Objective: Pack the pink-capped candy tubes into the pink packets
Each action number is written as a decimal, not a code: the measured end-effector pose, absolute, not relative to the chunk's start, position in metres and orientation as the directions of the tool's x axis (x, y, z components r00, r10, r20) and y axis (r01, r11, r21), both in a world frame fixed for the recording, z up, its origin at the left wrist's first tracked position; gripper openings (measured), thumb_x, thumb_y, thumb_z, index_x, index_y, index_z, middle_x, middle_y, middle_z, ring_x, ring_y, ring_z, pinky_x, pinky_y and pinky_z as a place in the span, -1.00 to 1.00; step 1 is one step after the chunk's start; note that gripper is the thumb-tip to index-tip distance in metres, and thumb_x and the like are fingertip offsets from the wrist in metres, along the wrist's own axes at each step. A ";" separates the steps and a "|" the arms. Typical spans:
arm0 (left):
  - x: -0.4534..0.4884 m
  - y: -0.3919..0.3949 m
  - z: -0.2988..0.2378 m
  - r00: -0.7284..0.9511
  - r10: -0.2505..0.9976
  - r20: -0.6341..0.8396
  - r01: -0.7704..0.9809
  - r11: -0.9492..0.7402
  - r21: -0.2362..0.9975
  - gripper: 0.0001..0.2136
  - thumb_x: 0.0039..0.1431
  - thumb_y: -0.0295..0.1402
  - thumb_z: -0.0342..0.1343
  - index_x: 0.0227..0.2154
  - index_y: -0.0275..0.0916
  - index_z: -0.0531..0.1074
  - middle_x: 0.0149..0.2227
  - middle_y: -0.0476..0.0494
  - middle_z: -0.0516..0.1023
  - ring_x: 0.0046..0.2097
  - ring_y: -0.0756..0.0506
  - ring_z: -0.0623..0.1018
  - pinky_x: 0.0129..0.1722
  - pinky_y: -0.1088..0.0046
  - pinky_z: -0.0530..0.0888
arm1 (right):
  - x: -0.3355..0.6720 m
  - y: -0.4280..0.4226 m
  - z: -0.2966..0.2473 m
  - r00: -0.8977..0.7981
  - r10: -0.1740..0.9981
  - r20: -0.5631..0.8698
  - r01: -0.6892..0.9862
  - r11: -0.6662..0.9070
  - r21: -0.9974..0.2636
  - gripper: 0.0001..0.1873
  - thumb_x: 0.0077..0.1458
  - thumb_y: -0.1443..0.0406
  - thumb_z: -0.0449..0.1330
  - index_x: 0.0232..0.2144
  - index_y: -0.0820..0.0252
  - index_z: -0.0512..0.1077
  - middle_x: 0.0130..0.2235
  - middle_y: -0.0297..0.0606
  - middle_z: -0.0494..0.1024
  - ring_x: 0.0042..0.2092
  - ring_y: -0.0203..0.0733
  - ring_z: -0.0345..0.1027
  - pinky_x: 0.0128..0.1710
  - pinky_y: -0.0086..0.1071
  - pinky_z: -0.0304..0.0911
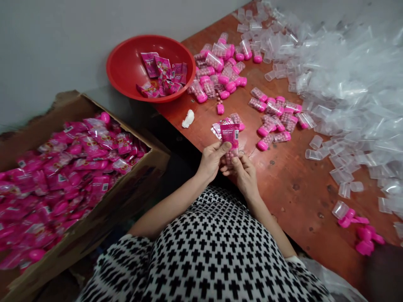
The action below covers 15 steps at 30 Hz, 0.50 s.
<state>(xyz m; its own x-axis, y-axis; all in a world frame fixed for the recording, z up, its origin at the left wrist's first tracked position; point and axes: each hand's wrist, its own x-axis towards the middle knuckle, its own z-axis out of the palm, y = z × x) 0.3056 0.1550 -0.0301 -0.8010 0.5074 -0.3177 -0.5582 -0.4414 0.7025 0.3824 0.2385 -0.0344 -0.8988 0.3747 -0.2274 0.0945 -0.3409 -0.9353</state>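
My left hand [213, 160] and my right hand [242, 171] meet in front of my body, both closed on one small clear tube of pink beads inside a pink printed sleeve [231, 140]. The sleeve stands upright above my fingertips, over the near edge of the brown table [292, 184]. Just beyond it a few more filled tubes [234, 119] lie on the table.
A red bowl [126, 69] with pink packets sits at the table's far left corner. A cardboard box [138, 184] of finished pink packs stands at my left. Several capped filled tubes [273, 119], a heap of empty clear tubes [343, 79], loose pink caps [362, 235] and a white wad [188, 118] lie around.
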 end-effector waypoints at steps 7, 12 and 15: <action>0.306 0.151 -0.030 -0.804 0.492 -0.336 -0.572 -0.481 0.664 -0.52 -0.05 0.03 0.21 -0.27 -0.32 0.50 -0.39 -0.17 0.58 -0.38 -0.02 0.56 -0.43 0.53 0.48 | 0.379 0.238 -0.038 -0.899 0.342 -0.273 0.072 -0.501 -0.863 -0.68 0.03 0.05 0.24 -0.37 0.17 0.35 -0.49 -0.39 0.54 -0.55 -0.38 0.42 -0.61 -0.56 0.34; 0.308 0.151 -0.029 -0.805 0.511 -0.302 -0.541 -0.420 0.729 -0.62 -0.03 -0.02 0.23 -0.47 -0.32 0.46 -0.57 -0.06 0.48 -0.61 0.06 0.42 -0.65 0.57 0.37 | 0.379 0.237 -0.039 -0.891 0.357 -0.280 0.086 -0.473 -0.877 -0.67 0.05 0.03 0.20 -0.37 0.17 0.32 -0.53 -0.43 0.51 -0.60 -0.41 0.37 -0.66 -0.59 0.28; 0.309 0.152 -0.027 -0.800 0.526 -0.290 -0.527 -0.384 0.758 -0.63 -0.06 -0.05 0.26 -0.54 -0.32 0.41 -0.66 0.01 0.37 -0.70 0.09 0.31 -0.76 0.58 0.24 | 0.380 0.236 -0.039 -0.887 0.392 -0.246 0.093 -0.369 -0.925 -0.67 0.07 0.02 0.18 -0.37 0.16 0.31 -0.53 -0.45 0.49 -0.61 -0.42 0.35 -0.66 -0.58 0.28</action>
